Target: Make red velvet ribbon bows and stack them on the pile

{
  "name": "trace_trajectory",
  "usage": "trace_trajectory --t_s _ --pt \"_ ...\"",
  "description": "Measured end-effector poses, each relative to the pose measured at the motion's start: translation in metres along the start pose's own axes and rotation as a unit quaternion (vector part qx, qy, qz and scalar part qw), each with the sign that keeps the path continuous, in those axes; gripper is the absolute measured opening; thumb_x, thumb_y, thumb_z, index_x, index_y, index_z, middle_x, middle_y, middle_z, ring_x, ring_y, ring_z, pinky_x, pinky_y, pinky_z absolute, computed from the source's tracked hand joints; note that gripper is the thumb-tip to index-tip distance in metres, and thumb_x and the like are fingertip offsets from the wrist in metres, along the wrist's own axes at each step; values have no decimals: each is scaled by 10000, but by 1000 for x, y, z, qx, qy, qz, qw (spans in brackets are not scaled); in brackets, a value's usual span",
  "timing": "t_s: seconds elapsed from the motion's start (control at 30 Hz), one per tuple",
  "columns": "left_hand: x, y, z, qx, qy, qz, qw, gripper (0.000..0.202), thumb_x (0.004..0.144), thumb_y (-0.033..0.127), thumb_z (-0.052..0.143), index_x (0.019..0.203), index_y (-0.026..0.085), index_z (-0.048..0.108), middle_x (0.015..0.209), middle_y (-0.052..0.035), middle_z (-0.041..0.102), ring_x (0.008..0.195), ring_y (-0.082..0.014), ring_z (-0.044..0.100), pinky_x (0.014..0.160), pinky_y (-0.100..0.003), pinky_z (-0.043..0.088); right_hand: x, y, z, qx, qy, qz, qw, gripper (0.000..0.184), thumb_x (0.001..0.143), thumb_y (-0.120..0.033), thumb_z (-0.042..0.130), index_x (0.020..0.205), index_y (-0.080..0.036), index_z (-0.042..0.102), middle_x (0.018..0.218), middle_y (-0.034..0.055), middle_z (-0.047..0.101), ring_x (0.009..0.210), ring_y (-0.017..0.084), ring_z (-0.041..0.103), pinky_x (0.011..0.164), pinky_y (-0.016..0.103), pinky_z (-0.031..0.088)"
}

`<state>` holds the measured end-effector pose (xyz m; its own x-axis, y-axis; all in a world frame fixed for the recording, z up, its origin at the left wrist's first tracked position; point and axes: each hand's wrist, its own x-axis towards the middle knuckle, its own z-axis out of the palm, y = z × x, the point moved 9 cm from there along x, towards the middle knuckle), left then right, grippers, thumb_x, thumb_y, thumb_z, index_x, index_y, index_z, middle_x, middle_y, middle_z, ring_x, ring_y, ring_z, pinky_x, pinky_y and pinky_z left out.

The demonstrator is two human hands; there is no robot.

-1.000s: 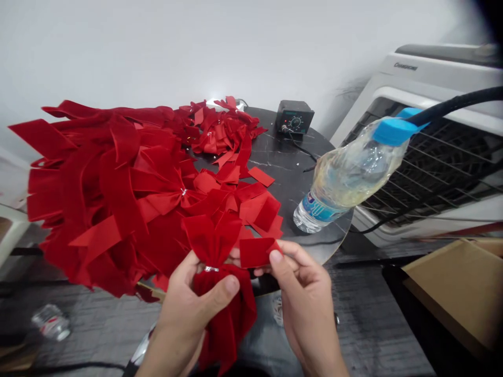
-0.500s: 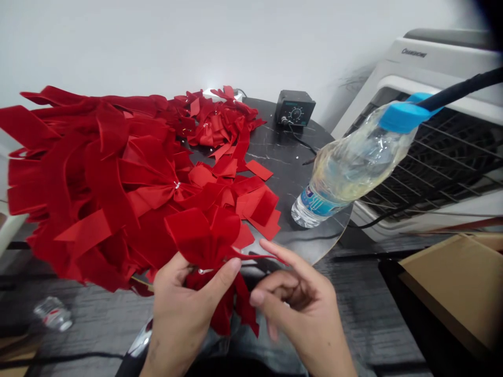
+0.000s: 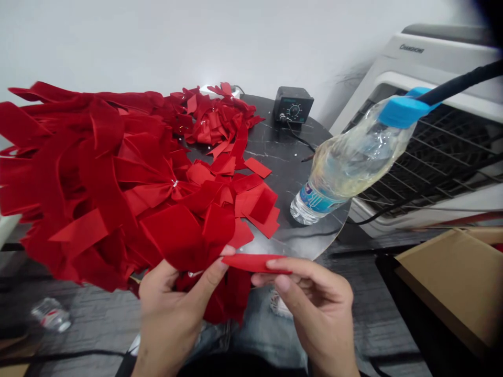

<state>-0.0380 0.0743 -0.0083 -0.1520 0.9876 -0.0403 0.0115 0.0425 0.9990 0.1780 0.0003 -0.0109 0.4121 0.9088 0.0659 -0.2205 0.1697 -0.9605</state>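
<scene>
My left hand (image 3: 173, 309) is closed around the middle of a red velvet bow (image 3: 184, 235), with the thumb on its near side. Loops of the bow rise above the hand and its tails hang below. Between my two hands runs a short red ribbon strip (image 3: 251, 263). Its left end lies at my left thumb, and the fingers of my right hand (image 3: 314, 303) pinch its right end. Just beyond the hands lies a large pile of red velvet bows (image 3: 145, 162), some with a silvery tie at the centre.
Loose red ribbon pieces (image 3: 257, 201) lie on the round black table (image 3: 267, 136). Toward the back stands a black box with a dial (image 3: 294, 104) and cable. A blue-capped plastic bottle (image 3: 320, 199) stands at the right, near a white air cooler (image 3: 393, 73) and a cardboard box (image 3: 451, 277).
My right fingers have closed on the red strip, which now shows its broad face instead of its edge. The bow in my left hand has shifted slightly left.
</scene>
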Motion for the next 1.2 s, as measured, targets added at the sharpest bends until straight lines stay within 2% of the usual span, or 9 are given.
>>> trace_trajectory --t_s 0.13,0.27,0.33,0.43,0.57,0.67,0.73,0.9,1.2 --pt "-4 -25 17 -119 -105 -189 969 337 840 485 935 1037 238 818 938 -47 870 809 -233 833 721 -273 687 -10 -21 -12 -163 43 -133 977 231 905 -212 874 1030 -406 887 919 -19 874 769 226 835 754 345 706" --pt "-20 -25 39 -160 -208 -269 927 432 762 389 1002 1081 193 788 897 -85 839 748 -240 808 689 -297 677 -14 -23 -6 -212 -33 -170 962 334 918 -140 827 1122 -403 852 1004 -20 871 927 250 842 828 370 689" --pt "-22 -23 42 -157 -188 -266 932 354 744 291 1009 983 189 768 769 -39 797 634 -179 746 642 -266 653 -14 -20 -7 -217 -42 -164 961 345 924 -131 819 1137 -401 847 1017 -15 867 920 249 835 807 369 685" --pt "-24 -19 42 -143 -146 -242 949 274 779 266 974 891 185 738 673 -10 757 573 -139 687 608 -227 617 -11 -18 -14 -213 8 -149 966 297 922 -142 827 1083 -388 865 1015 -9 865 850 228 815 761 346 679" --pt "-26 -18 45 -121 -182 -202 955 242 837 348 933 880 196 750 677 -37 779 583 -174 707 558 -240 606 -9 -8 -24 -132 81 -101 983 193 954 -171 816 1007 -347 874 916 -2 857 742 190 800 697 288 669" --pt "-23 -17 41 -62 -197 -147 967 373 677 297 1035 952 206 800 779 -51 835 686 -238 792 596 -266 659 -7 4 -23 -77 87 -53 992 132 980 -201 806 1001 -317 865 838 7 849 690 201 811 657 288 676" --pt "-20 -17 35 -17 -162 -118 980 429 613 242 1060 965 210 818 837 -44 858 748 -245 825 634 -242 675 -7 7 -21 -55 83 -44 994 112 985 -200 803 1004 -296 858 829 17 853 696 213 824 664 297 690" --pt "-20 -17 27 -22 -54 -102 993 301 713 317 1025 922 226 830 858 1 866 729 -194 823 640 -201 675 -6 8 -14 -26 63 -64 996 128 994 -151 784 1021 -261 842 858 23 865 728 198 844 700 256 696" --pt "-23 -12 23 -13 -17 -58 998 241 749 332 1012 849 254 806 789 50 819 671 -137 754 606 -181 634 -12 16 -14 12 97 -33 995 95 998 -176 801 1024 -258 840 856 20 865 745 205 855 722 257 703"
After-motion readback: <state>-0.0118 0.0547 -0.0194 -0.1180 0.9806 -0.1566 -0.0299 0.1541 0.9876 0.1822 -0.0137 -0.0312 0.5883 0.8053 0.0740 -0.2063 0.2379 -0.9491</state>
